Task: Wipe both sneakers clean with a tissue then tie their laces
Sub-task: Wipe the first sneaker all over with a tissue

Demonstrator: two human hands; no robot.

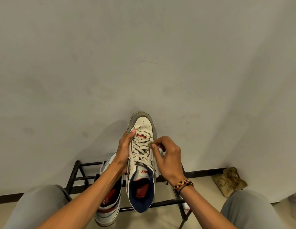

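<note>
Held above the rack [111, 163], the sneaker [141, 162] looks light and stiff, left hand [123, 151] gripping its side, right hand [167, 156] pinching soft tissue [158, 172] near the laces [141, 147].

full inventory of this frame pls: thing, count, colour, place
held sneaker: 1, white, grey toe, navy lining; raised at centre
second sneaker: 1, white, red and navy; on the rack, lower left
tissue: 1, white; under the right hand
shoe rack: 1, black metal; against the wall
crumpled bag: 1, tan; floor, right
wall: 1, off-white; behind
bracelet: 1, red, yellow, black; right wrist
hands: left hand grips the sneaker's side; right hand pinches at its laces
</note>
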